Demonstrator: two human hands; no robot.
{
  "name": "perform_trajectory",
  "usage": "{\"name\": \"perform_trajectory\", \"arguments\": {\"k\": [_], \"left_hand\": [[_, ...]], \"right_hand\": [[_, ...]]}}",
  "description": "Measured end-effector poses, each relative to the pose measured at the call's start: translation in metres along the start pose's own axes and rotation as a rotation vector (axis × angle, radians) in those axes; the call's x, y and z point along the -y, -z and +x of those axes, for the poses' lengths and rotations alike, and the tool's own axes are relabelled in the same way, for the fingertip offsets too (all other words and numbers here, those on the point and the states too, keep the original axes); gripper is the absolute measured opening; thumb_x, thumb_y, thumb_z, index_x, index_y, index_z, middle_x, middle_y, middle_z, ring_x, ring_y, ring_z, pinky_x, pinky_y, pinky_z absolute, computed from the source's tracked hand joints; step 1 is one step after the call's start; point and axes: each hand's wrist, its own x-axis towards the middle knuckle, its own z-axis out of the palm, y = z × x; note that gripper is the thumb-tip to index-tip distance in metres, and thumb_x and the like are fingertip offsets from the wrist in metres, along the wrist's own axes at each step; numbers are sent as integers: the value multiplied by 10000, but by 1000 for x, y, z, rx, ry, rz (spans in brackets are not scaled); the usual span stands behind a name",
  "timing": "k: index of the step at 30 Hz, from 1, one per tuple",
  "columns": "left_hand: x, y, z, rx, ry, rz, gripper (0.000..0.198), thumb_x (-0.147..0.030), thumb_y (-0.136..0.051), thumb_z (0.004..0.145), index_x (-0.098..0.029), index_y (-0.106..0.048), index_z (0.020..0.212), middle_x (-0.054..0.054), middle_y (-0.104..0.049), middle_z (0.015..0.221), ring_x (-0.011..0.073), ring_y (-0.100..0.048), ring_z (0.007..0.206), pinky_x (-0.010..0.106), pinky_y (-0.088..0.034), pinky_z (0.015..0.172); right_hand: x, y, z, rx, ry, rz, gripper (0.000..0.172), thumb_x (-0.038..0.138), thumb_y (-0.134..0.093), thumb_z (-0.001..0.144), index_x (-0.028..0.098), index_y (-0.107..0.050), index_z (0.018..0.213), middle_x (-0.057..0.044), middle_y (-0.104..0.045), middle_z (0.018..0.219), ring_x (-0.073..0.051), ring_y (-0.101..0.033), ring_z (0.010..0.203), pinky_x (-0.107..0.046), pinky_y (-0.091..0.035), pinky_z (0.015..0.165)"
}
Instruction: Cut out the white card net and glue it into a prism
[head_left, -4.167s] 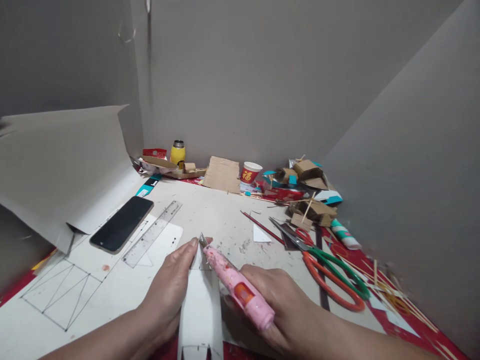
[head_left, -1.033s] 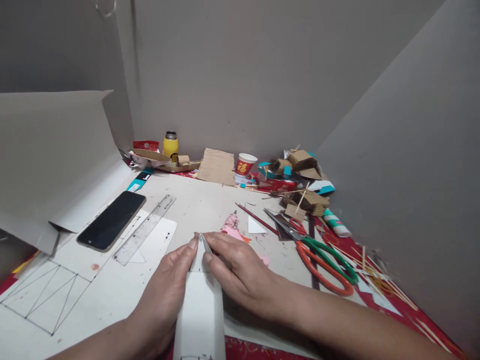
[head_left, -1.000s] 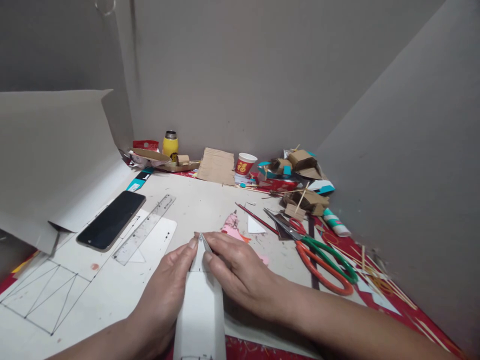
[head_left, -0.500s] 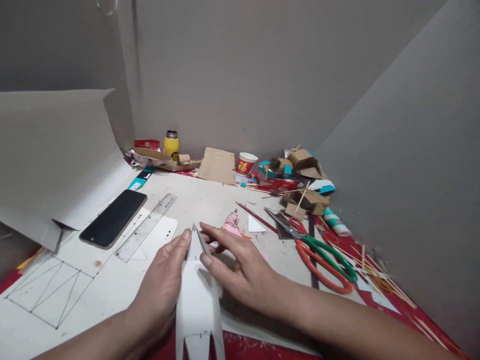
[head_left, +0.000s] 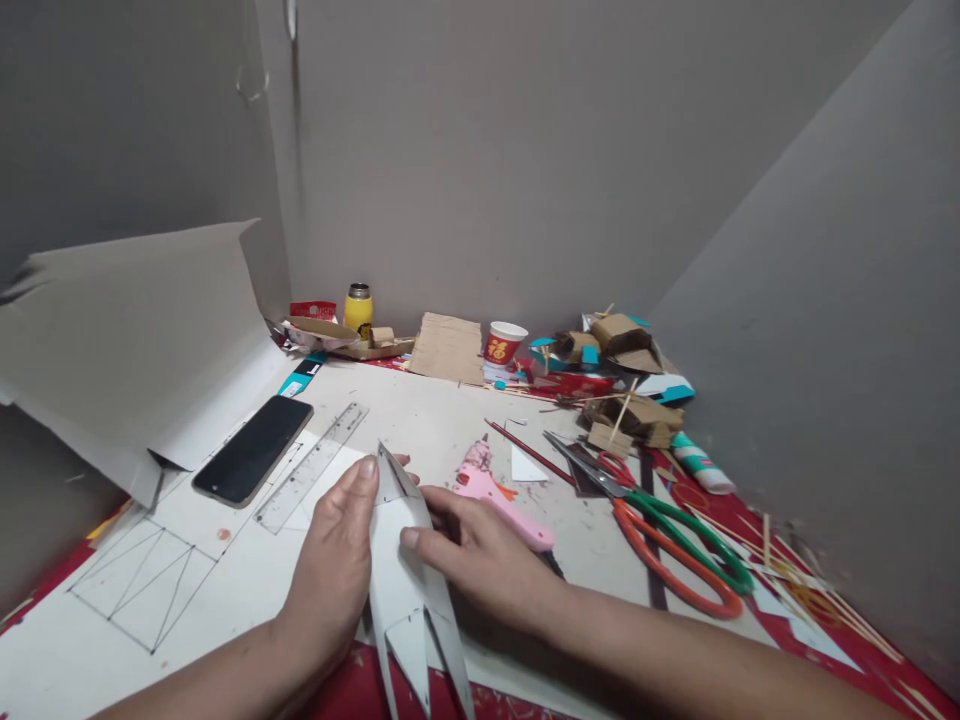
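Observation:
A folded white cardboard piece [head_left: 401,560] with pointed flaps at both ends is held upright between my hands, low in the middle of the view. My left hand [head_left: 341,540] grips its left side, thumb near the upper tip. On the right side, my right hand [head_left: 472,545] holds the cardboard, its thumb on the front face and its fingers partly hidden behind. Pencil lines mark the folds. A pink glue gun [head_left: 499,490] lies just beyond my right hand.
Left: black phone [head_left: 253,450], clear ruler [head_left: 311,468], bent white card sheet [head_left: 150,340]. Right: scissors [head_left: 675,540] with orange and green handles, red pencil [head_left: 529,450], thin sticks. Behind: yellow bottle [head_left: 359,312], red paper cup [head_left: 505,345], brown cardboard [head_left: 448,348].
My right hand has slid down the cardboard, away from its upper tip. The piece has turned slightly, showing its lower pointed flaps more. The view has shifted, so the table items appear further right and lower.

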Motion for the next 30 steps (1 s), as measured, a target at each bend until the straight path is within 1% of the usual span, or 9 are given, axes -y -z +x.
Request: {"name": "perform_trajectory", "arguments": {"k": [2, 6, 11, 14, 16, 21, 25, 27, 30], "left_hand": [[-2, -1, -1, 13, -22, 41, 401, -521, -503, 853, -210, -670, 1043, 27, -723, 959, 199, -644, 903, 274, -464, 839], [-2, -2, 1, 23, -57, 53, 349, -483, -516, 861, -219, -680, 1019, 21, -713, 1005, 187, -617, 963, 249, -448, 862], [-1, -2, 1, 22, -73, 92, 316, -458, -521, 865, -220, -690, 985, 23, -712, 1011, 200, -602, 1008, 258, -438, 889], [-1, -1, 0, 49, -84, 108, 323, -458, -520, 864, -218, -690, 996, 28, -719, 998, 223, -609, 1002, 288, -455, 873], [-1, -2, 1, 71, -90, 117, 325, -455, -512, 869, -222, -694, 1004, 29, -718, 1015, 222, -608, 1014, 294, -443, 898], [2, -2, 5, 111, -155, 109, 352, -425, -490, 889, -211, -668, 1105, 49, -684, 1143, 214, -577, 1105, 318, -370, 1007], [6, -1, 6, 85, -279, 171, 330, -373, -521, 885, -206, -657, 1137, 43, -659, 1200, 199, -526, 1186, 302, -329, 1050], [8, 0, 6, 60, -309, 227, 311, -363, -537, 880, -223, -663, 1127, 31, -662, 1197, 188, -524, 1189, 284, -338, 1045], [8, 2, 4, -3, -318, 293, 303, -365, -578, 853, -237, -667, 1113, 26, -675, 1169, 187, -563, 1135, 274, -394, 995]], "right_hand": [[-2, 0, 1, -3, -16, 14, 183, 120, -517, 806, 163, -625, 946, -31, -682, 808, -191, -638, 783, -311, -518, 670], [-4, 2, 1, -31, 15, -106, 141, 155, -524, 819, 147, -647, 885, -37, -667, 783, -189, -624, 753, -305, -512, 648], [-1, 3, 4, -57, 106, -96, 194, 191, -512, 852, 165, -660, 973, -40, -677, 829, -180, -617, 752, -299, -504, 650], [-1, 3, 7, -74, 184, -91, 210, 221, -500, 879, 188, -651, 1021, -32, -674, 839, -177, -612, 781, -292, -508, 663], [-1, 5, 9, -79, 245, -122, 219, 248, -477, 908, 197, -644, 1038, -30, -667, 860, -175, -604, 812, -291, -506, 683], [-1, 11, 10, -109, 375, -271, 195, 249, -450, 935, 190, -634, 951, -13, -638, 826, -157, -579, 783, -281, -478, 713], [-2, 11, 10, -123, 402, -333, 196, 234, -427, 942, 186, -589, 843, 0, -603, 760, -138, -552, 711, -250, -445, 643], [-3, 12, 10, -141, 394, -367, 203, 238, -426, 939, 188, -558, 794, 10, -571, 709, -129, -525, 661, -246, -422, 601], [-6, 13, 9, -165, 367, -430, 222, 252, -422, 937, 194, -522, 747, 28, -515, 646, -120, -474, 598, -248, -387, 557]]}}
